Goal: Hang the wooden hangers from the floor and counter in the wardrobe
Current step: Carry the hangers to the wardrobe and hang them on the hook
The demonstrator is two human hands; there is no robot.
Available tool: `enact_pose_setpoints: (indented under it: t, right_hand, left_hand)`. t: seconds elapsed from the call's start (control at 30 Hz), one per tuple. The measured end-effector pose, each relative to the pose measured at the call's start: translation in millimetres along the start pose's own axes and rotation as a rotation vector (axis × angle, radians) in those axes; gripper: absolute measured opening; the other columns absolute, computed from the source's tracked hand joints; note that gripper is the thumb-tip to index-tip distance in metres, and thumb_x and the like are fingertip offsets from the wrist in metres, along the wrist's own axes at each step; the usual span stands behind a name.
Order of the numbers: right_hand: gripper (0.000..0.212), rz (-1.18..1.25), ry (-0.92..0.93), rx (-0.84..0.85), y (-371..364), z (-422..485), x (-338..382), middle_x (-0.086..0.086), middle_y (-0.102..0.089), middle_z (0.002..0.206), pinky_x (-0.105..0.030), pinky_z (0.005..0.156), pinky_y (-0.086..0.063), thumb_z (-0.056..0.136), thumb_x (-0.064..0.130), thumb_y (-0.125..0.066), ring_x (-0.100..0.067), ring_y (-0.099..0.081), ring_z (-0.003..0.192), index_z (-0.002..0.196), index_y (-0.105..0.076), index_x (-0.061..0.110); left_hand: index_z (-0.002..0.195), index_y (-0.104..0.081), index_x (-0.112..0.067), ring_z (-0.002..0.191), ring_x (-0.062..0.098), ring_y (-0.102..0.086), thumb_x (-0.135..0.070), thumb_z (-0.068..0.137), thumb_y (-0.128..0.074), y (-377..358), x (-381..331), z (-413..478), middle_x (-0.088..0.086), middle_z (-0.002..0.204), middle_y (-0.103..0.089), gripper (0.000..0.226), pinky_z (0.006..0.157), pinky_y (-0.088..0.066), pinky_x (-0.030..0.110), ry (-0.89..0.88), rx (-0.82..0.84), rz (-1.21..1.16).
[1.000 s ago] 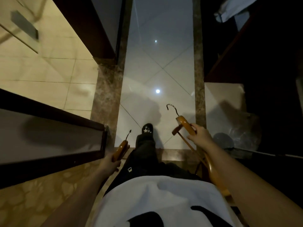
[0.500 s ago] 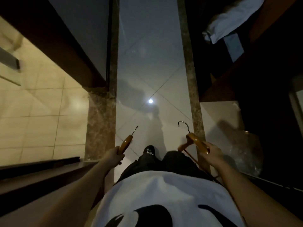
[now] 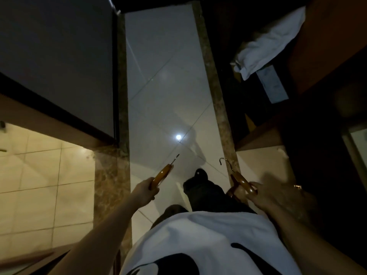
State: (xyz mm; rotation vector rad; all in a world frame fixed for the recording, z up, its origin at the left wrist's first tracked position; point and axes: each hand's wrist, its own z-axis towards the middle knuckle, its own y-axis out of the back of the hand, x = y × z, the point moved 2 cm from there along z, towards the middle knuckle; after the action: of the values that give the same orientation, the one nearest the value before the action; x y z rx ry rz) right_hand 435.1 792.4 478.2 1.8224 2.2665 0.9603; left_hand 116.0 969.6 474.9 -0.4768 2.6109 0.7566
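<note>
Gripping two wooden hangers over the tiled floor (image 3: 168, 86), the person holds one per hand. The left hand (image 3: 144, 191) has its fingers (image 3: 154, 187) clenched round the left hanger (image 3: 161, 174). The blurred right hand (image 3: 272, 195) grasps the right hanger (image 3: 241, 181). The white cloth (image 3: 268, 44) now sits lower in view than before.

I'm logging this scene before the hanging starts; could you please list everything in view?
left hanger: one, orange-brown wood, lower centre
right hanger: one, orange-brown wood, lower right of centre
white cloth: one, white, upper right, against dark woodwork
floor tiles: many, pale grey, central aisle
marble strips: two, brown, flanking the aisle
beige tiles: many, cream, lower left
shoe: one, black, on the aisle
shirt: one, white with black print, bottom
left hand: one, grips left hanger
right hand: one, grips right hanger
</note>
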Motion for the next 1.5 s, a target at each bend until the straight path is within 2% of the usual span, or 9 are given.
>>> enact_pose_setpoints:
  t: [0.23, 0.4, 0.67, 0.8, 0.9, 1.1, 1.27, 1.37, 1.5]
  right_hand:
    - [0.046, -0.016, 0.163, 0.032, 73.8, 86.2, 107.8, -0.014, -0.062, 0.115, -0.031, 0.08, -0.047, 0.089, 0.017, -0.057, -0.021, -0.053, 0.09, 0.134, -0.047, 0.017]
    - [0.048, 0.015, 0.305, 0.032, 117.1, 129.0, 174.1, -0.009, -0.062, 0.112, -0.042, 0.09, -0.05, 0.088, 0.018, -0.059, -0.025, -0.058, 0.103, 0.134, -0.046, 0.023]
    - [0.039, 0.093, 0.186, 0.015, 152.5, 187.6, 218.7, -0.012, -0.066, 0.102, -0.044, 0.084, -0.055, 0.09, 0.019, -0.058, -0.025, -0.063, 0.092, 0.128, -0.053, 0.017]
    - [0.033, 0.145, 0.065, -0.01, 172.5, 193.9, 241.4, -0.011, -0.064, 0.104, -0.028, 0.076, -0.044, 0.09, 0.013, -0.058, -0.023, -0.056, 0.093, 0.123, -0.057, 0.01]
    - [0.031, 0.15, -0.029, -0.032, 186.9, 204.6, 252.3, -0.014, -0.063, 0.104, -0.029, 0.077, -0.044, 0.091, 0.016, -0.057, -0.022, -0.054, 0.091, 0.121, -0.057, 0.008]
    - [0.03, 0.155, -0.124, -0.115, 216.8, 229.2, 287.4, -0.002, -0.058, 0.089, -0.042, 0.091, -0.046, 0.089, 0.011, -0.056, -0.03, -0.057, 0.102, 0.119, -0.056, 0.011]
    - [0.022, 0.242, -0.094, -0.151, 248.9, 263.1, 334.6, 0.01, -0.048, 0.078, -0.036, 0.086, -0.045, 0.09, 0.011, -0.054, -0.022, -0.056, 0.099, 0.112, -0.056, 0.014]
    - [0.03, 0.264, -0.037, -0.14, 271.6, 291.5, 362.1, 0.009, -0.049, 0.08, -0.029, 0.08, -0.038, 0.091, 0.013, -0.053, -0.012, -0.049, 0.087, 0.121, -0.054, 0.013]
    - [0.035, 0.245, 0.039, -0.133, 310.3, 324.7, 394.5, -0.001, -0.054, 0.094, -0.032, 0.088, -0.042, 0.091, 0.018, -0.053, -0.019, -0.054, 0.095, 0.125, -0.053, 0.015]
  left_hand:
    - [0.119, -0.05, 0.001, 0.081, 0.025, -0.058, -0.006, 0.091, -0.051, 42.6, -44.7, 39.9, 0.017, 0.094, -0.057, 0.028, 0.071, -0.051, 0.032, 0.124, -0.045, -0.028]
    - [0.121, -0.047, 0.002, 0.072, 0.017, -0.053, -0.003, 0.092, -0.048, 75.3, -73.7, 71.6, 0.008, 0.082, -0.054, 0.029, 0.059, -0.045, 0.02, 0.18, -0.087, -0.092]
    - [0.123, -0.047, 0.004, 0.087, 0.028, -0.056, -0.003, 0.093, -0.048, 150.2, -145.7, 163.7, 0.017, 0.095, -0.056, 0.031, 0.076, -0.05, 0.034, 0.107, -0.08, -0.033]
    - [0.121, -0.05, 0.001, 0.081, 0.03, -0.06, -0.006, 0.092, -0.05, 195.5, -200.7, 222.6, 0.019, 0.094, -0.06, 0.03, 0.076, -0.052, 0.041, 0.011, -0.046, 0.044]
    - [0.119, -0.05, -0.003, 0.072, 0.021, -0.057, -0.009, 0.092, -0.05, 224.5, -247.0, 261.4, 0.014, 0.092, -0.059, 0.027, 0.065, -0.046, 0.029, -0.077, 0.023, 0.138]
    - [0.122, -0.048, -0.008, 0.076, 0.02, -0.057, -0.012, 0.093, -0.05, 265.2, -313.8, 321.1, 0.012, 0.09, -0.06, 0.03, 0.066, -0.045, 0.025, -0.224, 0.099, 0.278]
    - [0.125, -0.047, -0.003, 0.074, 0.018, -0.054, -0.009, 0.093, -0.049, 287.3, -338.4, 357.5, 0.012, 0.091, -0.057, 0.032, 0.063, -0.045, 0.02, -0.152, 0.132, 0.263]
    - [0.12, -0.05, -0.004, 0.069, 0.018, -0.053, -0.008, 0.093, -0.049, 302.3, -356.0, 381.0, 0.01, 0.086, -0.058, 0.027, 0.062, -0.045, 0.023, -0.111, 0.095, 0.307]
    - [0.126, -0.048, -0.006, 0.078, 0.021, -0.053, -0.012, 0.092, -0.052, 321.7, -398.3, 411.2, 0.017, 0.1, -0.062, 0.035, 0.067, -0.041, 0.027, -0.132, 0.057, 0.432]
